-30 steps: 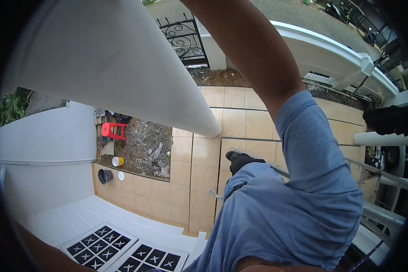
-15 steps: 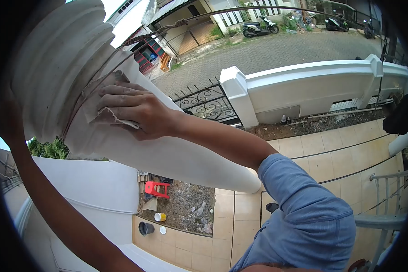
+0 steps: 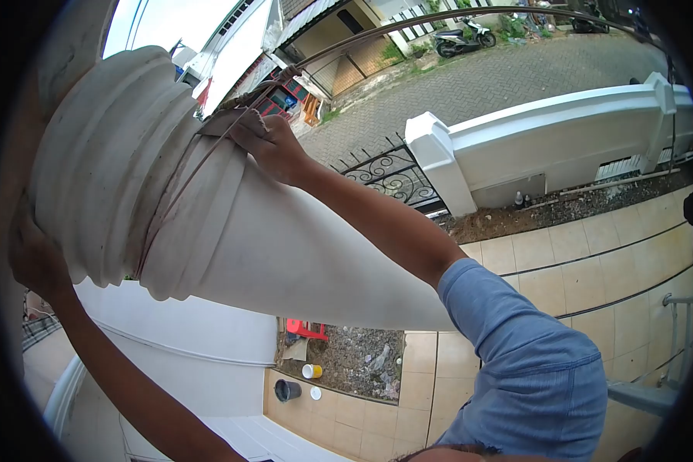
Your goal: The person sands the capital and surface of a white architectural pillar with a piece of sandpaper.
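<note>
A white column (image 3: 323, 262) with a ridged capital (image 3: 108, 154) runs from the upper left toward the lower middle. My right hand (image 3: 273, 150) is closed on a worn greyish sheet (image 3: 231, 123), pressed to the column's far edge beside the ridges. Thin cords (image 3: 196, 165) loop round the neck of the column and pass over the sheet. At the left, my left hand (image 3: 38, 258) rests against the near side of the capital; its fingertips are in shadow and hard to make out.
Far below are a red stool (image 3: 306, 330), a yellow-and-white tub (image 3: 312, 371) and a dark bucket (image 3: 287, 390). Metal rails (image 3: 647, 396) stand at the lower right. A cable (image 3: 408, 25) crosses the top, above a white wall (image 3: 562, 123) and iron gate.
My right hand has moved up, with the sheet, from the column's face to its far edge. The view has shifted, showing more of the capital and my left hand.
</note>
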